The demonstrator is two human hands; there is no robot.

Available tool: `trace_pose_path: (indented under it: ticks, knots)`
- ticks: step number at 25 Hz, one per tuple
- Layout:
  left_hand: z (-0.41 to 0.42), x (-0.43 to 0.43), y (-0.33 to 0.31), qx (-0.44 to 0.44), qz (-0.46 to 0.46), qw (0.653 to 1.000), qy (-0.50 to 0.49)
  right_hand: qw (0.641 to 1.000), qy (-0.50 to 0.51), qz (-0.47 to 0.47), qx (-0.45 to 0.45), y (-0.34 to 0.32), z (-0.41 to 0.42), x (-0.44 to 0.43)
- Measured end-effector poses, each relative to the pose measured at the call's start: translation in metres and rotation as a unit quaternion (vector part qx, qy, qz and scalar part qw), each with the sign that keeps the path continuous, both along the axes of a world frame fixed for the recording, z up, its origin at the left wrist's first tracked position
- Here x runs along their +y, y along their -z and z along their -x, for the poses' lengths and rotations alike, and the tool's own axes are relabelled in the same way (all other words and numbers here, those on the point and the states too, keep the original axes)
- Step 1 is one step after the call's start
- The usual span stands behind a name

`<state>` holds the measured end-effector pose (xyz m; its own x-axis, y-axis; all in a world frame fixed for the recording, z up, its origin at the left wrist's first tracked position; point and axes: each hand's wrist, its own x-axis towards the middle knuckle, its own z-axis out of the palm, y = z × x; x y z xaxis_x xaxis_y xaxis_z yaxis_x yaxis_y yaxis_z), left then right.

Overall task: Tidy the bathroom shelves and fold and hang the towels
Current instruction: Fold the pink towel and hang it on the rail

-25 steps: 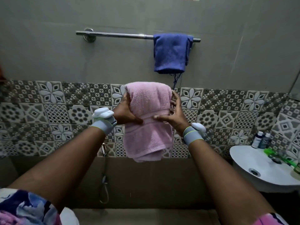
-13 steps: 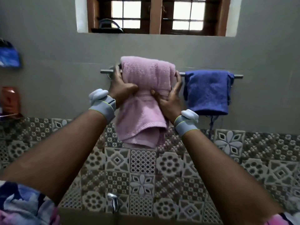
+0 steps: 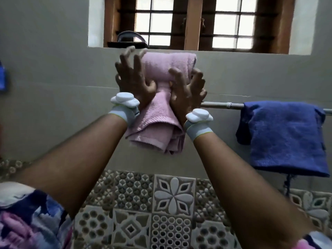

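A folded pink towel is held up against the grey wall, its top above the level of the metal towel rail. My left hand grips its left side with the thumb pressed in and the fingers spread. On the towel's right side my right hand pinches it the same way. The rail's left part is hidden behind the towel and my hands. A blue towel hangs over the rail to the right.
A wooden barred window sits above, with a dark object on its sill. Patterned tiles cover the lower wall. A blue item shows at the left edge.
Both hands have lifted the pink towel higher, its top now above the rail, and my fingers have spread. The view has tilted up and shifted left.
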<state>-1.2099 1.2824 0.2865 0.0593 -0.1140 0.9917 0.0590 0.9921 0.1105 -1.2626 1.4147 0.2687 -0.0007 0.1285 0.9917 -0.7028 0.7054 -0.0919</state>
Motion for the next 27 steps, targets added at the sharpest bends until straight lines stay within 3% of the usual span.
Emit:
trace_pose_path:
  ticks: [2, 5, 8, 10, 13, 16, 20, 23, 27]
  knots:
    - [-0.004, 0.000, -0.009, 0.024, 0.064, 0.996, -0.053, 0.997, 0.043, 0.013, 0.063, -0.003, -0.002, 0.000]
    - [-0.005, -0.005, -0.019, -0.013, 0.200, 0.975, -0.095, 0.987, 0.091, -0.097, 0.092, -0.016, -0.006, 0.009]
    - [-0.003, -0.004, -0.010, -0.133, 0.170, 0.976, -0.022, 0.980, 0.026, -0.191, -0.059, -0.024, -0.009, 0.019]
    - [0.000, -0.004, -0.001, -0.142, 0.163, 0.976, -0.004, 0.968, 0.003, -0.191, -0.163, -0.024, -0.009, 0.022]
    - [-0.001, -0.003, -0.002, -0.180, 0.131, 0.975, 0.007, 0.954, -0.005, -0.182, -0.238, -0.028, -0.012, 0.020]
    - [0.001, -0.005, -0.007, -0.198, 0.128, 0.971, 0.027, 0.949, -0.011, -0.165, -0.268, -0.030, -0.008, 0.019]
    - [0.000, -0.016, -0.008, -0.198, 0.156, 0.967, 0.041, 0.955, -0.006, -0.216, -0.201, -0.026, -0.007, 0.025]
    - [0.001, -0.028, -0.018, -0.298, 0.202, 0.932, 0.045, 0.943, -0.010, -0.265, -0.199, -0.031, -0.010, 0.025]
    - [-0.014, -0.024, -0.031, -0.394, 0.184, 0.900, 0.035, 0.933, -0.050, -0.234, -0.270, -0.037, -0.008, 0.023]
